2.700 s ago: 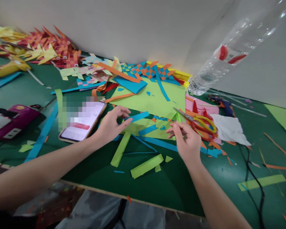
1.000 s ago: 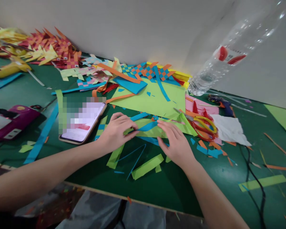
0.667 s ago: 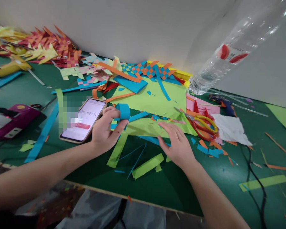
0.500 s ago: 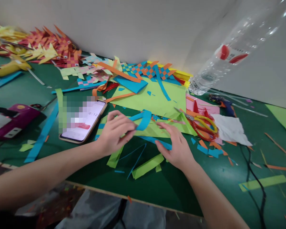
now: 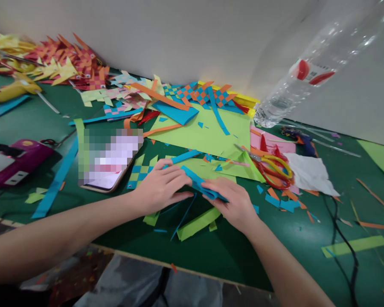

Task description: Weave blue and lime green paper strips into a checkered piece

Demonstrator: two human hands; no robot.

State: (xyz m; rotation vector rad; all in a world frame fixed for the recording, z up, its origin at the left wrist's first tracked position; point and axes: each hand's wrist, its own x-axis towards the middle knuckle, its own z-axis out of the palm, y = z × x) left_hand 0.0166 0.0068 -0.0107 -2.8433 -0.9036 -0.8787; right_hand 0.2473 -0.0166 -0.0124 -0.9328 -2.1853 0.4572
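Observation:
A folded blue paper strip (image 5: 196, 181) is held low over the table between both hands. My right hand (image 5: 232, 200) pinches its right part, fingers on top and thumb beneath. My left hand (image 5: 163, 187) has its curled fingertips at the strip's left part; the thumb sits just below, and the exact contact is partly hidden. Beside my left wrist lies a green-and-blue woven paper piece (image 5: 139, 174), partly covered by the hand. Below the hands are a green paper strip (image 5: 198, 224) and thin blue offcuts.
A phone (image 5: 115, 166) lies left, near a purple power strip (image 5: 22, 162). Scissors (image 5: 272, 168) and paper scraps lie right. Behind are a green sheet (image 5: 208, 132), woven paper pieces (image 5: 208, 94) and a plastic bottle (image 5: 313, 72). A yellow glue gun (image 5: 16, 88) is at far left.
The blue strip, looped at my left fingers before, is now folded flatter and has come lower right. My right hand has moved left and closed on it.

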